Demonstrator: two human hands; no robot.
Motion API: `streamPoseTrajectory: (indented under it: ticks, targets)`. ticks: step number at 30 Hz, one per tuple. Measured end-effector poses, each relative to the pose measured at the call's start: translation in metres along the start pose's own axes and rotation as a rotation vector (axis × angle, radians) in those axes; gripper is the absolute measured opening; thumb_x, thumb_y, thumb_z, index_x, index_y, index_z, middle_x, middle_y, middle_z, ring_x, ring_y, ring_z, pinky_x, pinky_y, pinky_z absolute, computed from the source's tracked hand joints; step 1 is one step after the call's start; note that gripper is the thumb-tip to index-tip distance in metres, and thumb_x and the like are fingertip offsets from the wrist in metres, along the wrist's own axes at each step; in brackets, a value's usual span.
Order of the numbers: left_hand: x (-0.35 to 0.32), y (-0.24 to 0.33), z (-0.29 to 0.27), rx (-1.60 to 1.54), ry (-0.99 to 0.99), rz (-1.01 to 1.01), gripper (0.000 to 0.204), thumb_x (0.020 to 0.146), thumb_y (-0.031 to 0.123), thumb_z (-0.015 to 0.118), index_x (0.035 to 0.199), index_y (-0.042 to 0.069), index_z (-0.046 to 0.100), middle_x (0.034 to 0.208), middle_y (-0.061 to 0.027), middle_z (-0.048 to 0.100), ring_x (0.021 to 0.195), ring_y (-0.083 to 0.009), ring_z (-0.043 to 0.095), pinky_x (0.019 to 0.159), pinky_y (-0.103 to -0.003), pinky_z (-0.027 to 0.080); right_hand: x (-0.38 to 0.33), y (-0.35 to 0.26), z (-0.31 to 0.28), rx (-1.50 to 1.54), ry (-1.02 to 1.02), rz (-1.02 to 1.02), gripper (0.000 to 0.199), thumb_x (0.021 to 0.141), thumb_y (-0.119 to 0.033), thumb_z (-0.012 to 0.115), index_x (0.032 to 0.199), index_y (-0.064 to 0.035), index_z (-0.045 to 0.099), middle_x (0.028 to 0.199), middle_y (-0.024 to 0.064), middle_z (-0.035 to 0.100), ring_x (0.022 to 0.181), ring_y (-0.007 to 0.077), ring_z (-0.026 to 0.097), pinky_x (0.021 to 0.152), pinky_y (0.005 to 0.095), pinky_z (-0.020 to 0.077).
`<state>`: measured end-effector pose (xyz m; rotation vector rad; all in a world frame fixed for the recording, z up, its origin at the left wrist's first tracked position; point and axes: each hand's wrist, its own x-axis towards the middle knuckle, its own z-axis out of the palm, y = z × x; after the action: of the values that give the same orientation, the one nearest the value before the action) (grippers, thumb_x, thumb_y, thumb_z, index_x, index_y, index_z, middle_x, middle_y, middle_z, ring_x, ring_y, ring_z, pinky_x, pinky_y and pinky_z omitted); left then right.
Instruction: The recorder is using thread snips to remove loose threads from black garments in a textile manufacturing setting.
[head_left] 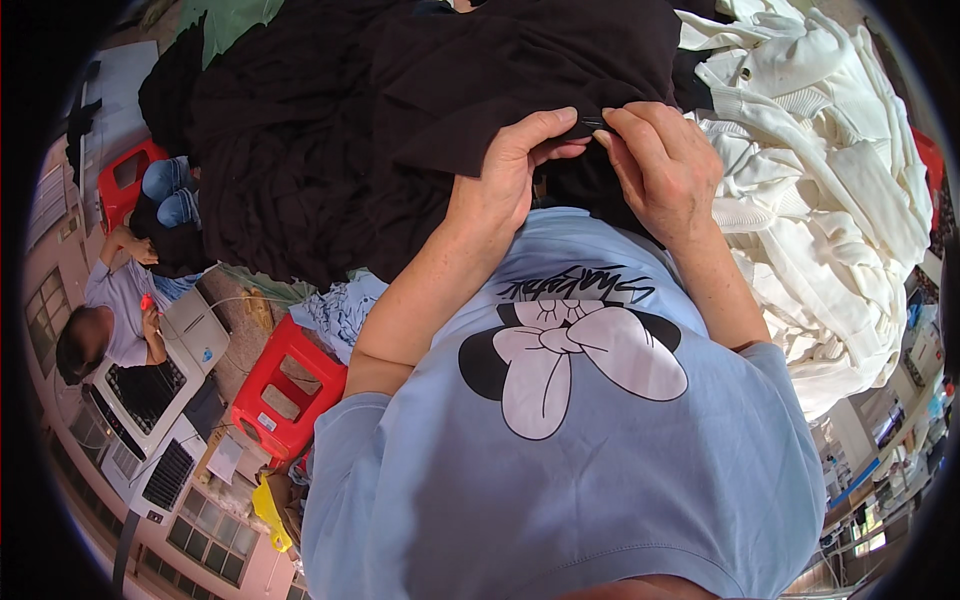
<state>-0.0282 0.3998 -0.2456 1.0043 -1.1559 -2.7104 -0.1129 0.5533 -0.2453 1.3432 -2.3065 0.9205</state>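
Observation:
A dark brown-black knit garment [530,60] spreads across my lap and the pile in front of me. My left hand [515,155] pinches its near edge between thumb and fingers. Close to the right, my right hand [668,165] is closed with its fingertips pressed together on a small, thin, dark piece [592,122] that reaches toward my left thumb. Whether this piece is a tool or a part of the garment, I cannot tell. Both hands are just above the front of my light blue shirt.
Dark garments [290,150] are heaped on the left, white knit garments [790,220] on the right. A red plastic stool [290,390] stands lower left beside bunched blue cloth [340,310]. Farther left, another person [125,310] sits holding a small red object.

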Motion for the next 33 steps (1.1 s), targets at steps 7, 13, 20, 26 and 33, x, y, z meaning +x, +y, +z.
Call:
streamPoseTrajectory:
  ticks: [7, 13, 20, 26, 33]
  targets:
    - [-0.001, 0.000, 0.000, 0.010, -0.008, 0.008, 0.012, 0.083, 0.010, 0.067, 0.088, -0.001, 0.070, 0.090, -0.0096, 0.069, 0.086, -0.0185, 0.066, 0.077, -0.031, 0.054, -0.004, 0.004, 0.003, 0.156, -0.029, 0.085, 0.018, 0.079, -0.014, 0.072, 0.094, -0.0070, 0.064, 0.086, 0.0029, 0.061, 0.071, 0.0195, 0.061, 0.060, 0.0297, 0.0456]
    - [-0.001, -0.002, 0.000, 0.014, -0.008, 0.006, 0.014, 0.085, 0.013, 0.066, 0.089, 0.000, 0.070, 0.091, -0.0095, 0.069, 0.087, -0.0192, 0.066, 0.077, -0.031, 0.054, 0.003, -0.002, 0.001, 0.513, -0.089, 0.357, 0.018, 0.082, -0.011, 0.070, 0.097, -0.0036, 0.062, 0.085, 0.0070, 0.062, 0.066, 0.0189, 0.062, 0.058, 0.0278, 0.0483]
    - [-0.008, 0.010, -0.002, -0.096, 0.034, 0.058, 0.025, 0.089, 0.018, 0.064, 0.092, -0.007, 0.065, 0.085, -0.0178, 0.068, 0.077, -0.0264, 0.068, 0.067, -0.032, 0.055, 0.001, 0.020, -0.005, 0.522, -0.059, 0.472, 0.010, 0.084, -0.003, 0.065, 0.094, -0.0016, 0.061, 0.081, 0.0068, 0.061, 0.070, 0.0155, 0.059, 0.064, 0.0262, 0.0462]
    - [-0.016, 0.011, -0.006, 0.013, 0.015, 0.101, 0.020, 0.090, 0.013, 0.063, 0.091, -0.008, 0.065, 0.086, -0.0201, 0.068, 0.082, -0.0255, 0.068, 0.071, -0.033, 0.056, 0.006, 0.019, -0.009, 0.237, -0.135, 0.449, 0.012, 0.084, -0.008, 0.066, 0.095, -0.0042, 0.061, 0.080, 0.0083, 0.060, 0.069, 0.0222, 0.060, 0.061, 0.0298, 0.0467]
    - [-0.018, 0.009, 0.001, -0.011, 0.020, 0.129, 0.019, 0.088, 0.009, 0.064, 0.090, -0.010, 0.067, 0.086, -0.0181, 0.068, 0.080, -0.0232, 0.067, 0.072, -0.032, 0.055, 0.015, -0.006, -0.009, 0.146, -0.076, 0.117, 0.024, 0.081, -0.016, 0.070, 0.101, -0.0068, 0.059, 0.084, 0.0079, 0.058, 0.072, 0.0262, 0.060, 0.060, 0.0338, 0.0460]
